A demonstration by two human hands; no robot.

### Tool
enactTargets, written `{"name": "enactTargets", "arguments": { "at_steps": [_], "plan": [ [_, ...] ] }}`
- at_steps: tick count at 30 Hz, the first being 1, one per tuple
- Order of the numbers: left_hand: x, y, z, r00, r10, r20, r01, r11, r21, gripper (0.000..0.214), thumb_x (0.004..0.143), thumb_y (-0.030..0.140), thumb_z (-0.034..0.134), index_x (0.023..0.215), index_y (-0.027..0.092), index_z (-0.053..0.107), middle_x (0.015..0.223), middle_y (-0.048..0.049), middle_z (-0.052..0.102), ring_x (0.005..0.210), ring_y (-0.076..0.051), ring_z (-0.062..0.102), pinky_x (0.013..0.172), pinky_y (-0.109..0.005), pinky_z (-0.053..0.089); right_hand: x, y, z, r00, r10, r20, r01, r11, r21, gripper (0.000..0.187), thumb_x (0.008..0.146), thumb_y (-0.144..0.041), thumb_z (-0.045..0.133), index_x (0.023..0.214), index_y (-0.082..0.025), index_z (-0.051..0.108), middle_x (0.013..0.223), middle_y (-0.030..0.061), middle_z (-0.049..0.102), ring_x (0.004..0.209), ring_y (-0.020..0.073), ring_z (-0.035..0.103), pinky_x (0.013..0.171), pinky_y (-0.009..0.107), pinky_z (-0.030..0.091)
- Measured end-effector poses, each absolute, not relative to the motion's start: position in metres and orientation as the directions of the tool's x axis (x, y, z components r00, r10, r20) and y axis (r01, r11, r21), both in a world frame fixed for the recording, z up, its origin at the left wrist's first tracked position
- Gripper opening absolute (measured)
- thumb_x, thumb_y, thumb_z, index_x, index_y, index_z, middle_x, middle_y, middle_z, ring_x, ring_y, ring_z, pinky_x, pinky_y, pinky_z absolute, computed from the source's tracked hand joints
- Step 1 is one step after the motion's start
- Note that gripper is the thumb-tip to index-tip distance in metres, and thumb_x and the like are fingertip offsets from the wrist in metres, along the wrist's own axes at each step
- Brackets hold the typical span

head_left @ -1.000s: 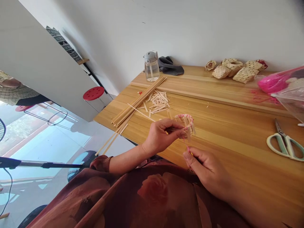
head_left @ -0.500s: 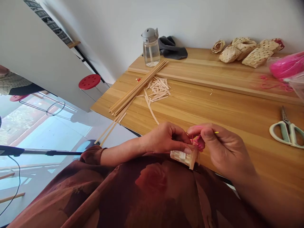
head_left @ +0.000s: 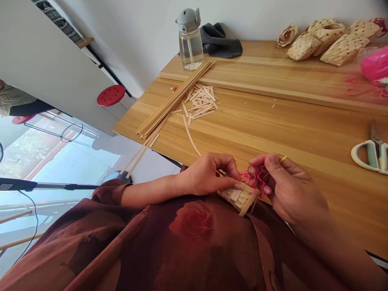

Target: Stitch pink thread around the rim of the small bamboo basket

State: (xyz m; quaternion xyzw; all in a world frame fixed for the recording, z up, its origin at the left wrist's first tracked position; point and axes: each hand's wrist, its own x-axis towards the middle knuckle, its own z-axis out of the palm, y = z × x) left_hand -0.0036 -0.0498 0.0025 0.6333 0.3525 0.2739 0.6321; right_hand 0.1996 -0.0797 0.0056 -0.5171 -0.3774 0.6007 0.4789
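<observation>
Pink yarn (head_left: 261, 178) sits pinched tight in your right hand (head_left: 287, 188); your left hand (head_left: 206, 173) grips the half-woven strip basket (head_left: 239, 200) above your lap, strip ends still loose, finished baskets (head_left: 344, 49) lying beyond.

Ahead and to the left of the grip, where the left hand (head_left: 206, 176) and right hand (head_left: 287, 188) meet on the woven piece (head_left: 239, 200) with a yarn strand (head_left: 260, 178) between them, a bundle of long strips (head_left: 172, 101) lies beside a heap of offcuts (head_left: 201, 101) on the table (head_left: 273, 133); scissors (head_left: 371, 151) sit well off to the right. Farther back, on a raised board (head_left: 242, 68), stand a water bottle (head_left: 190, 40) and a cloth (head_left: 220, 42) — further right, woven shells (head_left: 327, 42), then a bag of yarn (head_left: 376, 66).
</observation>
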Motion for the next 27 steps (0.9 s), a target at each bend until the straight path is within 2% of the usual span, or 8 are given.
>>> {"name": "enactTargets", "arguments": {
  "at_steps": [4, 9, 13, 15, 20, 24, 27],
  "plan": [
    [-0.005, -0.049, -0.001, 0.612, 0.79, -0.031, 0.094, -0.034, 0.995, 0.028, 0.082, 0.037, 0.088, 0.079, 0.014, 0.071, 0.087, -0.0065, 0.077, 0.084, -0.016, 0.072, 0.077, -0.026, 0.057, 0.2, -0.079, 0.007, -0.021, 0.953, -0.302, -0.219, -0.299, -0.929, 0.045, 0.078, -0.065, 0.084, 0.082, -0.022, 0.071, 0.068, 0.0004, 0.062, 0.048, 0.0092, 0.051, 0.039, 0.02, 0.034],
    [-0.006, -0.045, -0.001, 0.621, 0.777, -0.103, 0.106, 0.046, 0.993, 0.029, 0.077, 0.035, 0.092, 0.079, 0.014, 0.072, 0.083, -0.004, 0.075, 0.078, -0.013, 0.069, 0.074, -0.023, 0.055, 0.2, -0.077, 0.006, -0.046, 0.932, -0.359, -0.253, -0.358, -0.899, 0.045, 0.076, -0.064, 0.085, 0.08, -0.022, 0.069, 0.066, -0.0009, 0.061, 0.043, 0.0072, 0.045, 0.039, 0.02, 0.035],
    [-0.005, -0.044, 0.0, 0.64, 0.752, -0.156, 0.109, 0.112, 0.988, 0.025, 0.077, 0.03, 0.091, 0.093, 0.014, 0.078, 0.089, -0.0053, 0.079, 0.079, -0.013, 0.071, 0.076, -0.022, 0.056, 0.203, -0.075, 0.004, -0.063, 0.913, -0.403, -0.29, -0.403, -0.868, 0.047, 0.072, -0.064, 0.088, 0.079, -0.022, 0.07, 0.068, 0.0004, 0.063, 0.049, 0.0101, 0.054, 0.04, 0.019, 0.035],
    [-0.005, -0.043, 0.0, 0.658, 0.732, -0.176, 0.106, 0.141, 0.984, 0.023, 0.08, 0.032, 0.089, 0.092, 0.014, 0.081, 0.089, -0.0056, 0.081, 0.078, -0.013, 0.071, 0.076, -0.022, 0.056, 0.205, -0.074, 0.003, -0.08, 0.902, -0.424, -0.299, -0.428, -0.853, 0.047, 0.071, -0.063, 0.089, 0.08, -0.022, 0.07, 0.07, 0.0005, 0.064, 0.049, 0.0098, 0.055, 0.04, 0.019, 0.036],
    [-0.004, -0.042, -0.002, 0.669, 0.713, -0.209, 0.085, 0.206, 0.975, 0.019, 0.083, 0.03, 0.086, 0.09, 0.013, 0.082, 0.085, -0.0053, 0.08, 0.072, -0.011, 0.067, 0.068, -0.02, 0.053, 0.207, -0.072, 0.0, -0.103, 0.879, -0.465, -0.294, -0.474, -0.83, 0.048, 0.071, -0.064, 0.089, 0.083, -0.021, 0.072, 0.072, 0.0009, 0.067, 0.046, 0.0062, 0.047, 0.041, 0.019, 0.038],
    [-0.004, -0.039, -0.002, 0.699, 0.666, -0.26, 0.104, 0.264, 0.959, 0.02, 0.085, 0.03, 0.082, 0.091, 0.012, 0.081, 0.078, -0.0032, 0.075, 0.065, -0.009, 0.061, 0.06, -0.019, 0.05, 0.206, -0.067, 0.002, -0.101, 0.872, -0.48, -0.253, -0.489, -0.835, 0.054, 0.061, -0.066, 0.094, 0.081, -0.019, 0.074, 0.064, 0.0006, 0.066, 0.044, 0.0062, 0.044, 0.04, 0.019, 0.037],
    [-0.002, -0.036, -0.002, 0.734, 0.621, -0.274, 0.119, 0.279, 0.953, 0.022, 0.084, 0.031, 0.083, 0.089, 0.011, 0.079, 0.077, -0.002, 0.073, 0.067, -0.008, 0.061, 0.061, -0.018, 0.048, 0.204, -0.064, 0.005, -0.127, 0.875, -0.467, -0.176, -0.483, -0.858, 0.061, 0.055, -0.069, 0.095, 0.078, -0.017, 0.075, 0.058, 0.0013, 0.064, 0.042, 0.0063, 0.043, 0.036, 0.018, 0.031]
  ]
}}
